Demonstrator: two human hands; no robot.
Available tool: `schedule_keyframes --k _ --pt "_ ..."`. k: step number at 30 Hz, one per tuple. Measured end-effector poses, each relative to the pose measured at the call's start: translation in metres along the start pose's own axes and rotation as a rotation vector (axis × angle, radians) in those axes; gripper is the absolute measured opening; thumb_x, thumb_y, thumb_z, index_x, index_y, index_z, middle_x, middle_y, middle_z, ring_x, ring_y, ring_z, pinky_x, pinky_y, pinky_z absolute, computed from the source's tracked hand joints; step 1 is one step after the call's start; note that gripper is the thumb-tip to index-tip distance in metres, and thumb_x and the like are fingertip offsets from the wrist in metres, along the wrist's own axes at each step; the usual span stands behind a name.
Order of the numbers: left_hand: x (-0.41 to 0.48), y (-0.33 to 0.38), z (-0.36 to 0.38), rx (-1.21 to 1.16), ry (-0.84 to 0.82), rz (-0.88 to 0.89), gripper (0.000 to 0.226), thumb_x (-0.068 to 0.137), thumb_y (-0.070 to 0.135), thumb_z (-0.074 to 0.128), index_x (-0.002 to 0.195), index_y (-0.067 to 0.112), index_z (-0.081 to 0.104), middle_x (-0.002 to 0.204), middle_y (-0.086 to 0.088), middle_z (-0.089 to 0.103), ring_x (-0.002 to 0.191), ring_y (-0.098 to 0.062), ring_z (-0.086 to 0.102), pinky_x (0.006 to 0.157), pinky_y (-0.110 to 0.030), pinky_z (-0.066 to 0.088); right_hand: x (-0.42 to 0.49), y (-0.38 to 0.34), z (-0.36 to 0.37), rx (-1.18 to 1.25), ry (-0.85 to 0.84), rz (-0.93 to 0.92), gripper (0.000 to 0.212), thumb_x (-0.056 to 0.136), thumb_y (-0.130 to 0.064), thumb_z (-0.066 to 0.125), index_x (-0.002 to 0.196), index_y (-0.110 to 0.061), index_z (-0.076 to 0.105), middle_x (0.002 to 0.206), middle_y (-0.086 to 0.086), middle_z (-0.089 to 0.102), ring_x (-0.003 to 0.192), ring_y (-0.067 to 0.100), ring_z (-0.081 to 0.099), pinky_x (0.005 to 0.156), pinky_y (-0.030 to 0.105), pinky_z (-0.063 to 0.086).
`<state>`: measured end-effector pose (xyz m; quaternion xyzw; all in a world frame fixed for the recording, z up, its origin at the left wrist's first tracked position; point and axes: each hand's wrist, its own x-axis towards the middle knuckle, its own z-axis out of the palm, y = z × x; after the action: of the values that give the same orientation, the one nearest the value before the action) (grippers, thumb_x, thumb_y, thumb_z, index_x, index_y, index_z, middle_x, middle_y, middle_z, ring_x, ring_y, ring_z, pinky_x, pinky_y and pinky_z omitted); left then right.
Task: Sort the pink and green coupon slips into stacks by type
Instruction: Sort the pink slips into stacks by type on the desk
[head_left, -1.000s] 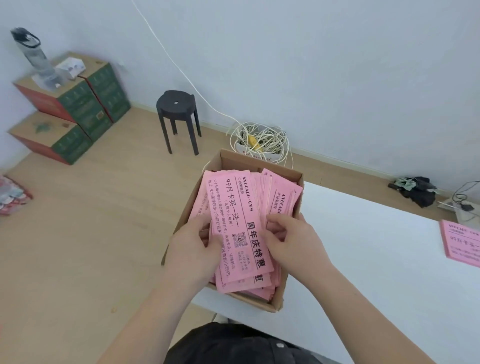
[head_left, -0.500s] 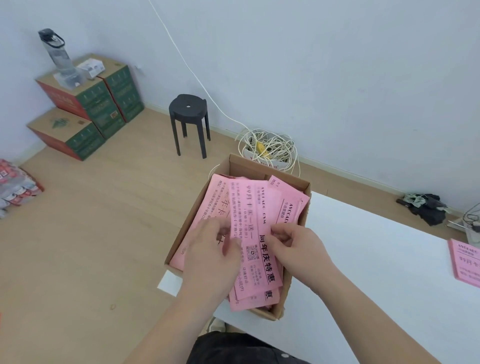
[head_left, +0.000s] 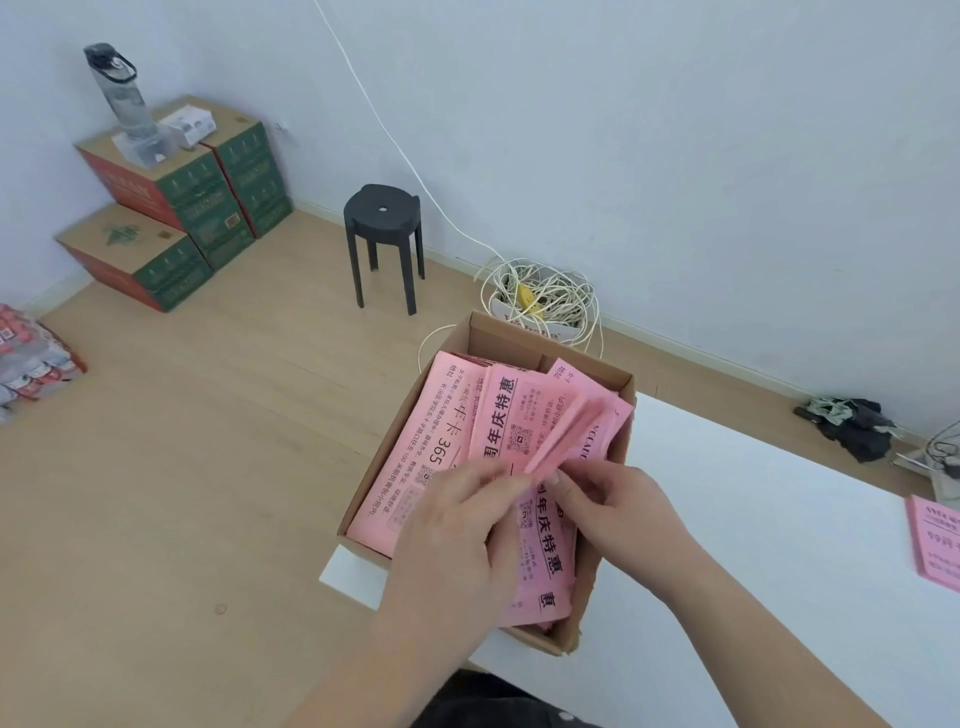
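Dozens of pink coupon slips (head_left: 415, 467) being leafed through inside a cardboard box (head_left: 613, 375)

The slips are kept in the box at the corner of the white table (head_left: 753, 519), probably so the pile is walled in while it's flicked through. A few are lifted and fanned by the right hand (head_left: 623, 499), thumb and forefinger clamped on their lower edge, likely so the print underneath can be checked. The rest are pinned by the left hand (head_left: 457, 525), fingers bent down together on the pile; whether anything's actually gripped underneath can't be told. Thin, long pink paper, black Chinese print, QR codes, at least two layouts. No green is seen. One pink stack (head_left: 935, 545) is laid at the table's right edge.
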<state>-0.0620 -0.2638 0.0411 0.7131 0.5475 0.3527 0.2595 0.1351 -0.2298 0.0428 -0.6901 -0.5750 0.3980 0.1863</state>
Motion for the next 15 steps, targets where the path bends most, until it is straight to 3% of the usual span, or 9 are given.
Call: schedule_keyframes --k 2,4,8,11,15 --pt "0.003 0.003 -0.007 -0.189 -0.189 -0.068 0.034 0.098 0.018 0.063 0.124 0.04 0.069 0.121 0.026 0.063 0.112 -0.003 0.061 0.092 -0.022 0.049 0.0 0.002 -0.002 0.042 0.011 0.024 0.026 0.094 -0.045 0.063 0.084 -0.022 0.07 0.079 -0.007 0.073 0.078 0.014 0.069 0.073 0.037 0.059" --pt "0.007 0.003 -0.013 -0.253 -0.253 -0.096 0.033 0.098 0.019 0.065 0.123 0.041 0.071 0.121 0.027 0.063 0.113 -0.003 0.061 0.091 -0.019 0.049 0.0 0.003 -0.003 0.076 0.011 0.031 0.021 0.094 -0.043 0.064 0.089 -0.023 0.07 0.083 -0.009 0.075 0.082 0.013 0.071 0.076 0.039 0.06" --pt "0.02 0.002 -0.024 -0.339 -0.263 -0.252 0.033 0.097 0.019 0.067 0.116 0.046 0.072 0.113 0.028 0.068 0.103 -0.001 0.064 0.082 -0.021 0.055 -0.002 -0.001 -0.001 0.028 -0.01 0.015 0.028 0.096 -0.054 0.061 0.09 -0.03 0.074 0.078 -0.015 0.073 0.074 0.005 0.067 0.064 0.024 0.054" --pt "0.028 0.003 -0.03 -0.42 -0.238 -0.423 0.029 0.098 0.022 0.067 0.111 0.047 0.071 0.1 0.026 0.072 0.091 0.003 0.069 0.074 -0.027 0.061 -0.004 -0.003 0.001 0.053 0.0 -0.002 0.029 0.096 -0.054 0.061 0.101 -0.029 0.075 0.082 -0.013 0.074 0.079 0.007 0.068 0.075 0.029 0.058" --pt "0.034 -0.003 -0.03 -0.199 -0.139 -0.347 0.026 0.094 0.027 0.069 0.116 0.041 0.072 0.108 0.025 0.064 0.1 0.008 0.06 0.087 -0.021 0.056 -0.007 -0.002 0.004 0.006 0.012 -0.027 0.024 0.098 -0.044 0.062 0.104 -0.023 0.073 0.083 -0.014 0.074 0.08 0.009 0.069 0.08 0.036 0.059"
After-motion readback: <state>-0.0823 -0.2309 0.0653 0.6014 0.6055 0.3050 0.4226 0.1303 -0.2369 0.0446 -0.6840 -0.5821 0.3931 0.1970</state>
